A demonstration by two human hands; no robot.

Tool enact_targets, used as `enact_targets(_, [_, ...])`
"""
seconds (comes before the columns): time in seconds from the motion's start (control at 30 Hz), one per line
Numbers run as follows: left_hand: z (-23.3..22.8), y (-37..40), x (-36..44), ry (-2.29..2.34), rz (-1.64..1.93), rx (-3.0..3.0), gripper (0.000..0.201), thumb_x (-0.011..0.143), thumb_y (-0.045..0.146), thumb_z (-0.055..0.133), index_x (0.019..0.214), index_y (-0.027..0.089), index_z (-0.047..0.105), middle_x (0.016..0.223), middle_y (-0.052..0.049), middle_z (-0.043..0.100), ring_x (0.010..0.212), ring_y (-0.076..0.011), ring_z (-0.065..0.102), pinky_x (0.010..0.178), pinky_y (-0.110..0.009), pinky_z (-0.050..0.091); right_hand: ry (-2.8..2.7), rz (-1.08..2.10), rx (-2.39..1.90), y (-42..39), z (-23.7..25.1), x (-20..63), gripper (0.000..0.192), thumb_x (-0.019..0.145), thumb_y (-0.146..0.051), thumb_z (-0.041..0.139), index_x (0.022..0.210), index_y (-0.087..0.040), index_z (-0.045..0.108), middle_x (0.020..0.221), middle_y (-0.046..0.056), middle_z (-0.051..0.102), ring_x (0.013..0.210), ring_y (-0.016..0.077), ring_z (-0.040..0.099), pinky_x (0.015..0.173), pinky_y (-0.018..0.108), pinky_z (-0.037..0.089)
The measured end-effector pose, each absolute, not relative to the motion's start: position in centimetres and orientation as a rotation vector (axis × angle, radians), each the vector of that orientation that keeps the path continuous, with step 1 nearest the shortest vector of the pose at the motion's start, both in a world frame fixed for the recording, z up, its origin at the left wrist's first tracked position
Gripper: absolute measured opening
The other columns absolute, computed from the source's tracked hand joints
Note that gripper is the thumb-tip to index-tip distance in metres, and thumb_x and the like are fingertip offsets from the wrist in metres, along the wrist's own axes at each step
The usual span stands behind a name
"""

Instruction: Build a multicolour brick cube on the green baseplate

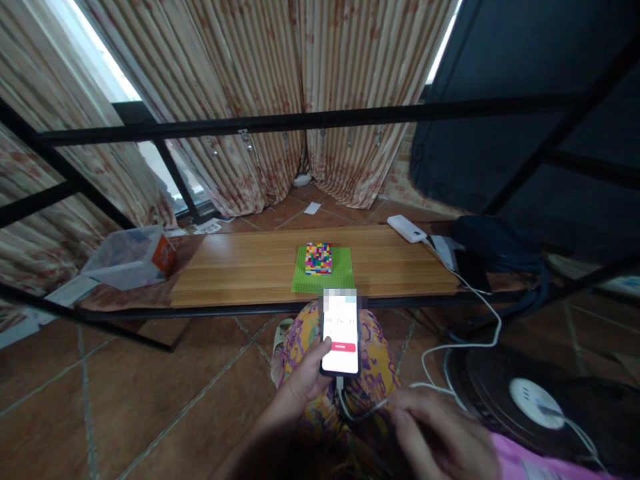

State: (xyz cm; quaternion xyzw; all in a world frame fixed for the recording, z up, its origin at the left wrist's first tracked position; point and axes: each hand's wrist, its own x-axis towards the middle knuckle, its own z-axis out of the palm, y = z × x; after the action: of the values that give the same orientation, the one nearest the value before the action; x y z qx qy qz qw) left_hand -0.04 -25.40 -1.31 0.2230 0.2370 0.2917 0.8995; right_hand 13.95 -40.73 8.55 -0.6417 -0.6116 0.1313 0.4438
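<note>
My left hand [314,373] is wrapped around a smartphone [341,357], its thumb on the screen's left edge. The lit screen shows a timer and a red button. A white charging cable [369,410] is plugged into the phone's lower end and loops to my right hand [435,423]. That hand's fingers are closed on the cable, somewhat blurred, at the lower right. Beyond the phone, a multicoloured block of building bricks [319,259] sits on a green baseplate [343,270], apart from both hands.
The wooden board [240,267] rests in a black metal frame [260,123]. A clear plastic bin [125,257] stands left; a white power bank [406,229] and dark bag [493,240] lie right. A white power socket [536,403] sits on a round dark stool-like surface [483,380].
</note>
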Motion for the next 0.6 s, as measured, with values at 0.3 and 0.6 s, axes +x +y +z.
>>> enact_targets(0.3, [-1.4,-25.7,0.2,0.422,0.627,0.438,0.058,0.077,0.039,0.070,0.126,0.010,0.057,0.111,-0.016,0.070,0.113,-0.0323,0.061,0.102,-0.044,0.043,-1.671,0.985,-1.597,-41.1,-0.9,10.0,0.022,0.090,-0.025,0.044,0.077,-0.021,0.062,0.053,-0.005,0.053,0.047,0.0091,0.047,0.046,0.018,0.032])
enact_targets(0.6, [-1.4,-25.8,0.3,0.388,0.638,0.446,0.062,0.077,0.034,0.069,0.132,0.009,0.052,0.109,-0.018,0.070,0.104,-0.0326,0.066,0.095,-0.046,0.047,-1.781,1.126,-1.669,-40.2,-0.7,10.3,0.022,0.088,-0.022,0.045,0.071,-0.020,0.058,0.059,-0.003,0.054,0.053,0.0098,0.049,0.052,0.021,0.029])
